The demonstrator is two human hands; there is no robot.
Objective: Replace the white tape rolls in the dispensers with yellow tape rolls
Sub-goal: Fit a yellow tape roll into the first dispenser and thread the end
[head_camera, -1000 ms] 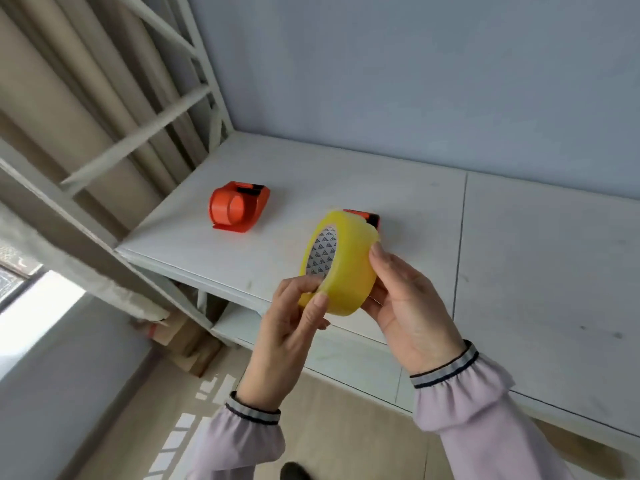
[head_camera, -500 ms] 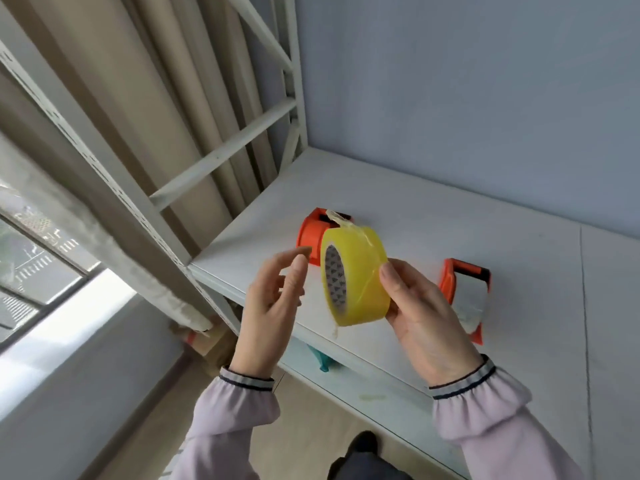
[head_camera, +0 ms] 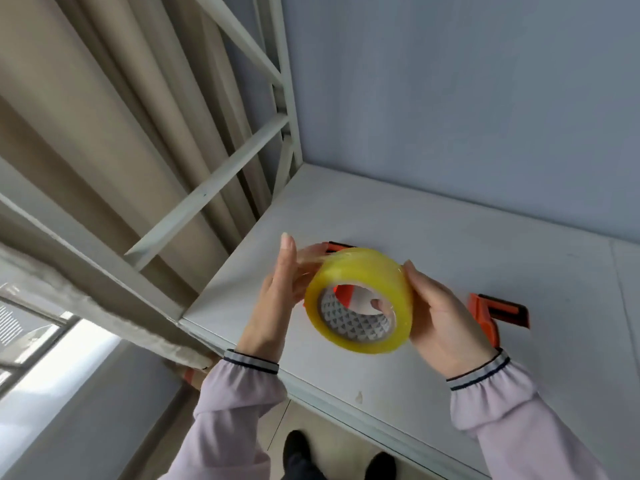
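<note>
A yellow tape roll (head_camera: 367,271) with a patterned grey core is held above the front of the white shelf (head_camera: 433,233). My right hand (head_camera: 446,313) grips its right side. My left hand (head_camera: 277,296) is at its left side, fingers stretched upward, pulling a clear strip of tape off the roll's top. One orange dispenser (head_camera: 341,292) lies behind the roll, showing through the core and above the roll. A second orange dispenser (head_camera: 498,311) lies to the right, partly hidden by my right hand.
The shelf's white metal frame (head_camera: 221,181) with its diagonal braces rises at the left, with beige curtains (head_camera: 104,116) behind it. A blue-grey wall (head_camera: 467,98) closes the back. Below the shelf edge are the floor and my shoes (head_camera: 301,455).
The roll has turned so its open core faces me instead of sideways. My left hand has risen and taken hold of the tape end. The view has shifted closer to the shelf corner.
</note>
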